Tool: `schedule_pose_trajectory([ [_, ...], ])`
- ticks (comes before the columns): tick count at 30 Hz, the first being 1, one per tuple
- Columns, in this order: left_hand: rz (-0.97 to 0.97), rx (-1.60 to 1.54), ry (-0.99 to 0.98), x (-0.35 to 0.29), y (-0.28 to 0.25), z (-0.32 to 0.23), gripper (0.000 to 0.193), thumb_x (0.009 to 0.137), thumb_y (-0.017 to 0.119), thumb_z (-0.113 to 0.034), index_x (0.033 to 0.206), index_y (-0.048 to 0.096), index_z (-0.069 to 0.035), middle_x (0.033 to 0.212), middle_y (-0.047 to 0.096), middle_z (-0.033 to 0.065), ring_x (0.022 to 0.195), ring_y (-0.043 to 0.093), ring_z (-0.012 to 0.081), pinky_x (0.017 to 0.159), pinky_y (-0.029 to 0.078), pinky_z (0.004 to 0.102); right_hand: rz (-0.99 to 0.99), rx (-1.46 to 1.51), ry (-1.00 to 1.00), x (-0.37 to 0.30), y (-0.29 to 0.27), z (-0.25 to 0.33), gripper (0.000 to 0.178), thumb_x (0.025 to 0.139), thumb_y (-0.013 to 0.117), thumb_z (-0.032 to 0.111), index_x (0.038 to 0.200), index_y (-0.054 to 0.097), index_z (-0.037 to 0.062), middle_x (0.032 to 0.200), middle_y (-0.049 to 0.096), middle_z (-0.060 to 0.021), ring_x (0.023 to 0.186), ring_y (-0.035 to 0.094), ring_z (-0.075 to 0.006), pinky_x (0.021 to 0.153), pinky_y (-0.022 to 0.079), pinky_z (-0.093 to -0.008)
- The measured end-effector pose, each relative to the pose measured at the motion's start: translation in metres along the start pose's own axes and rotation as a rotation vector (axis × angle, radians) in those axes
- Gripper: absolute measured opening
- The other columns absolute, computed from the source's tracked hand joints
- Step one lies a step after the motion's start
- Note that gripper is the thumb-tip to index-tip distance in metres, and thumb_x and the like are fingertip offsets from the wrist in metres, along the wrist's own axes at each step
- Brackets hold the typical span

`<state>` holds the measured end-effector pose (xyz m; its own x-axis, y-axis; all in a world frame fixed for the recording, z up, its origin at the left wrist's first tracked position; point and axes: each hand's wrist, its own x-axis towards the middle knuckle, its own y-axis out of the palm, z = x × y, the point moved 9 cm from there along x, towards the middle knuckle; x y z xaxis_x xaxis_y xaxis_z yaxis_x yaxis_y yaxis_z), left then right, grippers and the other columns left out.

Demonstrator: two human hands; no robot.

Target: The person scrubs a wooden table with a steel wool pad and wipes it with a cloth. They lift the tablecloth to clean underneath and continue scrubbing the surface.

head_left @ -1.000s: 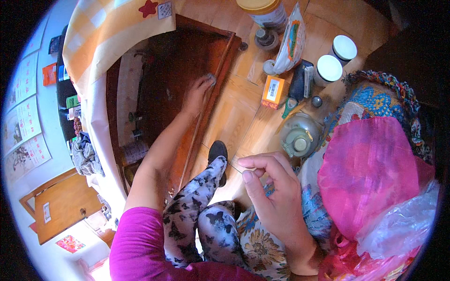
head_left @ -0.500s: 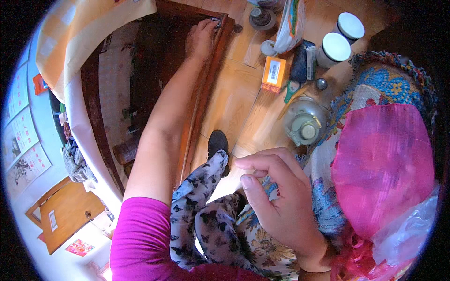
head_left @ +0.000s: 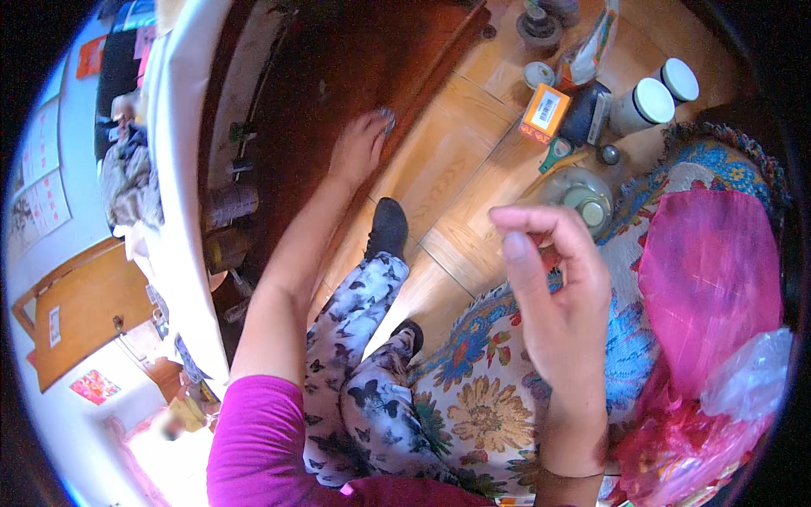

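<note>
My left arm reaches out over a dark brown wooden surface (head_left: 355,59) with a raised edge. Near that edge, my left hand (head_left: 358,148) lies low with its fingers pressed together on a small bluish-grey thing (head_left: 387,120); most of it is covered, so its kind does not show. My right hand (head_left: 562,296) is raised in front of me above a flowered cover (head_left: 490,414). Its fingers are loosely curled, thumb and forefinger tips apart, and nothing shows between them.
On the wood-look floor (head_left: 439,169) stand an orange box (head_left: 545,112), green-handled scissors (head_left: 556,155), a glass jar (head_left: 583,198) and two white-lidded canisters (head_left: 650,106). Pink cloth (head_left: 714,279) and clear plastic (head_left: 748,380) lie at right. A white cloth (head_left: 182,169) hangs at left.
My left hand has come back along the wooden edge toward me, with the small bluish-grey thing still under its fingers. The view has shifted; my right hand stays raised and curled.
</note>
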<state>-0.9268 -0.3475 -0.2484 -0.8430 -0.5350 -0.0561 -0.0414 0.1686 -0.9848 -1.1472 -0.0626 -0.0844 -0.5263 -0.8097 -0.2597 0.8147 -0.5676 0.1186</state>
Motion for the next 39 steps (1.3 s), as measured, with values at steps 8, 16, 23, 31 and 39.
schedule_pose_trajectory([
  [8, 0.152, -0.054, -0.342, -0.147, -0.010, 0.057, 0.028, 0.092, 0.062, -0.013, 0.119, 0.066, -0.008, 0.122, 0.064, 0.0162, 0.114, 0.060, 0.0357, 0.098, 0.049, 0.0421, -0.018, 0.029, 0.004, 0.001, -0.001, -0.006, 0.016, 0.095, 0.063, 0.012, 0.107, 0.069, 0.0039, 0.094, 0.062, -0.0015, 0.083, 0.055, -0.0092, 0.071, 0.040, -0.0226],
  [16, -0.069, -0.087, -0.418, 0.087, -0.009, 0.031, 0.043, 0.097, 0.061, -0.030, 0.137, 0.057, -0.016, 0.141, 0.054, 0.0159, 0.128, 0.053, 0.0347, 0.103, 0.046, 0.0442, -0.072, -0.041, 0.079, 0.000, -0.007, -0.012, 0.015, 0.093, 0.063, 0.009, 0.106, 0.069, 0.0034, 0.094, 0.061, -0.0012, 0.082, 0.054, -0.0093, 0.070, 0.039, -0.0232],
  [23, -0.120, 0.058, -0.225, 0.037, 0.012, 0.026, 0.036, 0.097, 0.062, -0.024, 0.132, 0.063, -0.018, 0.131, 0.058, 0.0143, 0.117, 0.058, 0.0352, 0.099, 0.048, 0.0423, -0.031, -0.052, 0.061, 0.001, -0.003, -0.005, 0.016, 0.092, 0.065, 0.009, 0.106, 0.069, 0.0042, 0.091, 0.059, -0.0021, 0.080, 0.054, -0.0111, 0.070, 0.038, -0.0236],
  [31, 0.085, 0.106, -0.450, -0.078, 0.017, 0.091, 0.034, 0.098, 0.058, -0.024, 0.132, 0.061, -0.016, 0.130, 0.057, 0.0192, 0.116, 0.057, 0.0383, 0.096, 0.049, 0.0450, 0.026, -0.103, 0.005, 0.006, -0.006, 0.005, 0.019, 0.089, 0.068, 0.003, 0.107, 0.068, 0.0035, 0.092, 0.063, -0.0079, 0.081, 0.058, -0.0169, 0.076, 0.048, -0.0275],
  [39, -0.360, -1.228, -0.502, 0.156, 0.077, 0.143, 0.038, 0.100, 0.046, -0.020, 0.137, 0.050, -0.018, 0.145, 0.048, 0.0147, 0.124, 0.050, 0.0281, 0.104, 0.042, 0.0431, 0.126, -0.034, 0.024, 0.008, -0.001, 0.003, 0.025, 0.084, 0.070, -0.002, 0.108, 0.068, 0.0054, 0.099, 0.065, -0.0106, 0.082, 0.061, -0.0206, 0.075, 0.050, -0.0297],
])
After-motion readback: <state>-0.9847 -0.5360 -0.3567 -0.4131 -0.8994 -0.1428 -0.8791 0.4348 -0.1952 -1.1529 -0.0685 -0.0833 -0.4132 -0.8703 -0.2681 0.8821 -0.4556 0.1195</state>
